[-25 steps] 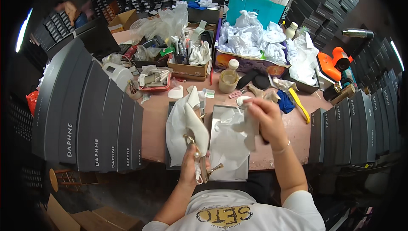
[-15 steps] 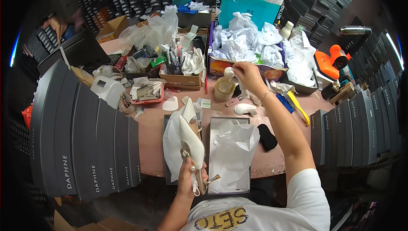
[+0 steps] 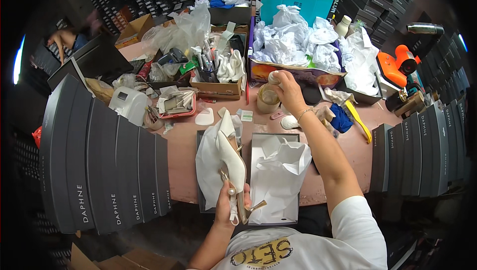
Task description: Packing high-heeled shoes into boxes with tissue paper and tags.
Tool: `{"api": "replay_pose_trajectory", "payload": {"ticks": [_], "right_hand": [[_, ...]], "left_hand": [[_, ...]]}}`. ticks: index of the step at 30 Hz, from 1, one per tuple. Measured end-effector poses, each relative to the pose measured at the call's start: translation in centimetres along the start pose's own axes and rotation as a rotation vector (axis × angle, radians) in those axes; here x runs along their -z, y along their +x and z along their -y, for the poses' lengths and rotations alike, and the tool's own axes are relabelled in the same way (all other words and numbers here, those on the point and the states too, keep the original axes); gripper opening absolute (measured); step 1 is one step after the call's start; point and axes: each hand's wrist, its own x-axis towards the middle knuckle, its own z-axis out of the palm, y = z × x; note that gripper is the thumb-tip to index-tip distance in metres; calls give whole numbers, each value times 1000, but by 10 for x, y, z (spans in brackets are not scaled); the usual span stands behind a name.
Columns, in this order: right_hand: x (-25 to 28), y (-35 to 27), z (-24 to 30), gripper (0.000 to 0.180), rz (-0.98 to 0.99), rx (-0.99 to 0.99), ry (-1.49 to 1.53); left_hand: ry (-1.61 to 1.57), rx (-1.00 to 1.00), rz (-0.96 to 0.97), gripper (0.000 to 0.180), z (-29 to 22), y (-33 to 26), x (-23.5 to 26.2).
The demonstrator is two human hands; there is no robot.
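Observation:
My left hand [image 3: 228, 203] is closed around a white pointed-toe slingback shoe [image 3: 231, 163] with a pearl and a slim metallic heel. Its toe points away from me, over the open shoe box. A second shoe may lie against it, but I cannot tell. At the back of the table my right hand [image 3: 288, 88] grips a round white piece [image 3: 274, 77] at the mouth of a cloudy jar [image 3: 268, 101]. Whether that piece is a lid or the top of a tool is hidden. White tissue paper [image 3: 208, 165] lies beneath the shoe.
The other half of the shoe box [image 3: 273, 215] holds tissue. Dark shoe boxes stand in rows at the left [image 3: 104, 170] and right [image 3: 412, 151]. Behind the jar is a carton of crumpled paper [image 3: 293, 41]. A tool box [image 3: 218, 88] and a yellow-handled brush [image 3: 360, 121] lie nearby.
The fingers of my right hand have come down over the round white piece at the jar. My left hand still holds the shoe, and the whole view has shifted slightly.

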Motion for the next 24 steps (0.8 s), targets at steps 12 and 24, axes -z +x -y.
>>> {"api": "replay_pose_trajectory", "payload": {"ticks": [12,24], "right_hand": [[49,-43,-21,32,-674,-403,582],[39,16,15,20,3,69,-178]], "left_hand": [[-17,12,105,64,-8,0,-3],[27,-35,71,63,-8,-25,-15]]}}
